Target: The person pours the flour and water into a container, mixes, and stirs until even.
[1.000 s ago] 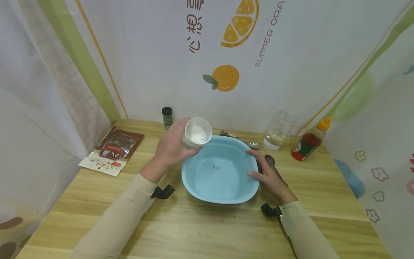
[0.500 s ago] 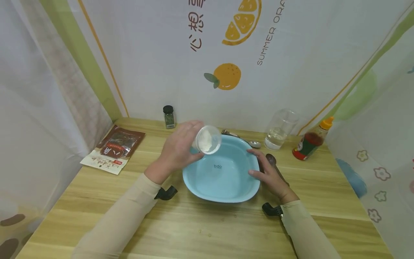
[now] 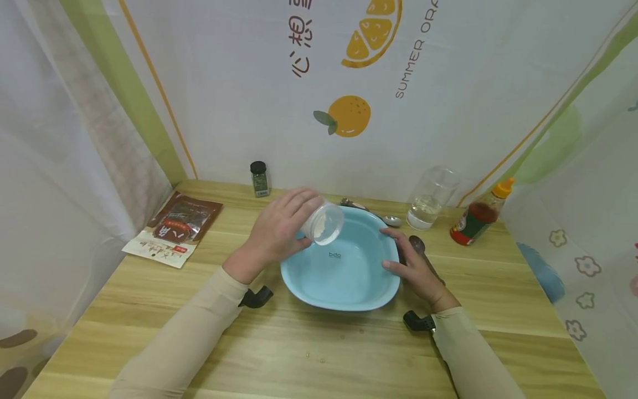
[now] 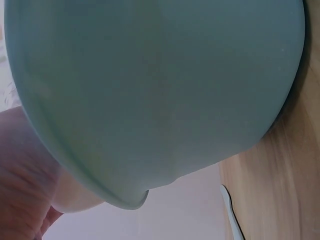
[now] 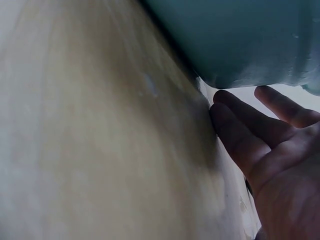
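Observation:
My left hand (image 3: 281, 227) grips a clear plastic cup (image 3: 328, 221) with white powder inside. The cup is tipped, its mouth facing down and right over a light blue basin (image 3: 344, 285). In the left wrist view, the basin's outer wall (image 4: 165, 100) fills most of the picture, with part of my left hand (image 4: 25, 175) at the left edge. My right hand (image 3: 413, 269) holds the basin's right rim, thumb and index finger over the edge. Other fingers (image 5: 240, 130) lie along the basin's outside in the right wrist view. No powder is discernible in the basin.
Behind the basin lie a spoon (image 3: 391, 221) and a clear glass (image 3: 423, 210) with some liquid. A dark-handled utensil (image 3: 417, 245) and a red sauce bottle (image 3: 476, 220) are at right. A herb jar (image 3: 260, 180) and a brown food packet (image 3: 174, 227) stay left.
My left hand has moved the cup right and slightly down, over the basin, and tipped it further. The powder has slid toward the cup's lower side. My right hand stays on the rim.

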A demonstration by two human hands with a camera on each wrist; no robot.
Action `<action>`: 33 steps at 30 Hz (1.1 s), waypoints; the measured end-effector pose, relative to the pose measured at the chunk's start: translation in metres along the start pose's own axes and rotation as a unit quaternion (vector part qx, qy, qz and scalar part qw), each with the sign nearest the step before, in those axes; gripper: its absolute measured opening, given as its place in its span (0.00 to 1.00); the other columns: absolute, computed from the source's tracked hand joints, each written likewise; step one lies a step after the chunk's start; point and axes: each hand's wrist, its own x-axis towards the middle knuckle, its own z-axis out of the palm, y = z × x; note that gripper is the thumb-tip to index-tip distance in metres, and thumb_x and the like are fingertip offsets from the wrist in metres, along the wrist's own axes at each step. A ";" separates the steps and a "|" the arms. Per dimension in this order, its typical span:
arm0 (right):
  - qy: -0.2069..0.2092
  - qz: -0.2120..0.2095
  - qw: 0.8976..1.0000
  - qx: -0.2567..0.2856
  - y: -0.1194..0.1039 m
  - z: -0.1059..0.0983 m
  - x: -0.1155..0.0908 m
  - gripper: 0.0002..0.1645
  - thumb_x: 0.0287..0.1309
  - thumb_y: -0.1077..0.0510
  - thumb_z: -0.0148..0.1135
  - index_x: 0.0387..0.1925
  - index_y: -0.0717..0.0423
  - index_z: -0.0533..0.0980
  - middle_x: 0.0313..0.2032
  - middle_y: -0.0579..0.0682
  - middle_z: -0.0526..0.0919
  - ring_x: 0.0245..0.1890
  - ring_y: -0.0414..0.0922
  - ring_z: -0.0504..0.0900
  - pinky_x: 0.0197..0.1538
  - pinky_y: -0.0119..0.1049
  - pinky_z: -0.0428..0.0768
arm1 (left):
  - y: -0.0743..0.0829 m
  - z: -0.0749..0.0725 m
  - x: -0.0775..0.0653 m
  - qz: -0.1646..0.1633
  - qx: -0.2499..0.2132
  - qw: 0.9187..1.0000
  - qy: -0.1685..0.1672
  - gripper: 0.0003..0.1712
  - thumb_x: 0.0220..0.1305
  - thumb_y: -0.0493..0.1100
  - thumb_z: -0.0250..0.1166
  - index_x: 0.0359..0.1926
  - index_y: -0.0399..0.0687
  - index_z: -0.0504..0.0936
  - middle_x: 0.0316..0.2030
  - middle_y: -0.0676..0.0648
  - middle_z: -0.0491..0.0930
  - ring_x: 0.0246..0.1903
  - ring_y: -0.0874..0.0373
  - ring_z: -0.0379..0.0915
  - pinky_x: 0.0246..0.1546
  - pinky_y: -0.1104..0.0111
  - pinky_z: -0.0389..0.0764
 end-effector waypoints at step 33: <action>-0.003 -0.011 1.000 0.001 0.001 0.000 0.000 0.46 0.73 0.54 0.63 0.86 0.47 0.59 0.85 0.63 0.56 0.79 0.70 0.65 0.66 0.31 0.77 | 0.004 0.001 0.001 0.060 0.048 0.997 0.013 0.46 0.52 0.38 0.89 0.72 0.48 0.79 0.71 0.39 0.80 0.73 0.40 0.73 0.78 0.49 0.74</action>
